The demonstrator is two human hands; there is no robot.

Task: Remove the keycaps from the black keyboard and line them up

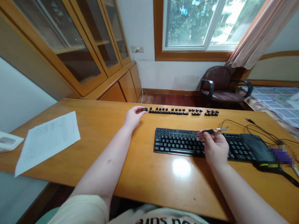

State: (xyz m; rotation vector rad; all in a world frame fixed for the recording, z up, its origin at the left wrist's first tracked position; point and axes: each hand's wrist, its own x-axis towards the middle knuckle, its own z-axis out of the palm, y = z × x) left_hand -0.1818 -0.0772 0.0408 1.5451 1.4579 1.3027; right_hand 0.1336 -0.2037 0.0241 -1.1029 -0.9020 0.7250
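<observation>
My left hand (133, 117) pinches a small black keycap (144, 109) just above the desk, at the left end of loose keycaps laid out in rows (168, 112). Closed around a keycap puller (208, 131), my right hand (217, 147) hovers over the right part of a black keyboard (178, 151). The puller has a dark handle, thin wires toward the left and a metal end toward the right. Several keys along the keyboard's top look different from those below, but the detail is too small to tell. My right hand hides part of the keyboard.
A paper sheet (50, 138) and a white object (9, 141) lie on the left of the wooden desk (140, 174). Cables (263, 129), a dark pouch-like item (253, 144) and a blurred purple thing (282, 156) crowd the right. An armchair (219, 82) stands beyond.
</observation>
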